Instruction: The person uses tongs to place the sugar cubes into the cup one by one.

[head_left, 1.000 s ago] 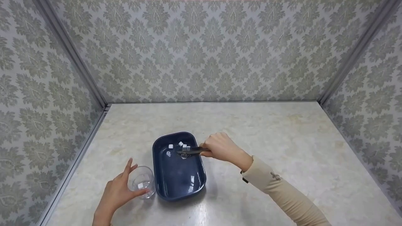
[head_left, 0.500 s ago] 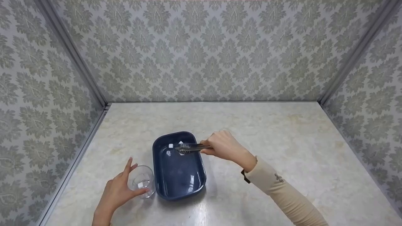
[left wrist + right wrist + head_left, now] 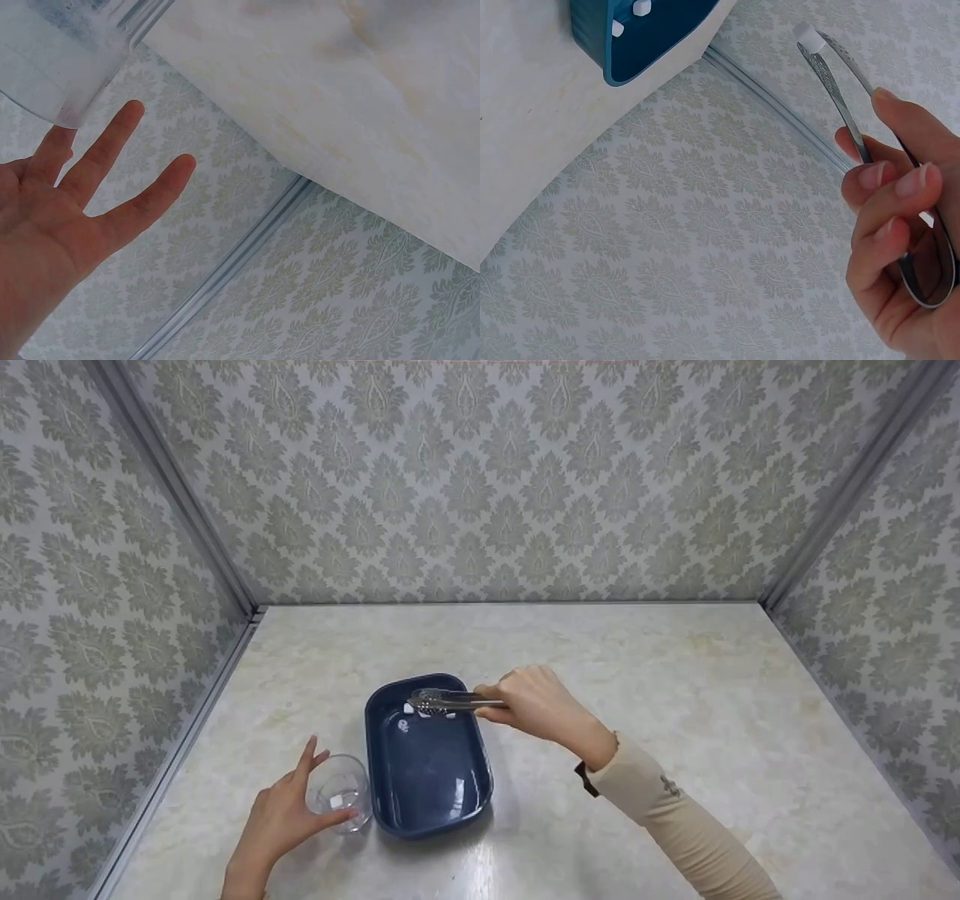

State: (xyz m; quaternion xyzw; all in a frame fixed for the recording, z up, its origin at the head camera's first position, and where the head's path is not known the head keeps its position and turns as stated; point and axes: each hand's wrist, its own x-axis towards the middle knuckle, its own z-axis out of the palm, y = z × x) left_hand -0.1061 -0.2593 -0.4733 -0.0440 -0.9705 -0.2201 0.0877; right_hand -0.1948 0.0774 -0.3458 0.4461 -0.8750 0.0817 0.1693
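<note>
My right hand (image 3: 536, 701) grips metal tongs (image 3: 461, 703) with perforated tips, over the far part of the blue rectangular dish (image 3: 429, 787). In the right wrist view, a white cube (image 3: 810, 37) sits pinched between the tongs' tips. Several white cubes (image 3: 408, 709) lie in the dish, partly hidden under the tongs. Left of the dish stands a clear glass (image 3: 343, 776) with a white cube (image 3: 337, 801) inside. My left hand (image 3: 281, 816) holds this glass between thumb and fingers; the left wrist view has other fingers (image 3: 112, 146) stretched out beside it.
The pale marbled table (image 3: 637, 675) carries the dish and the glass. Patterned panels (image 3: 480, 495) rise at its back and both sides, with grey metal strips (image 3: 172, 487) at the corners.
My right hand has lifted slightly and the tongs have moved up and a little left, away from the dish's middle. My left hand and the glass stay in place.
</note>
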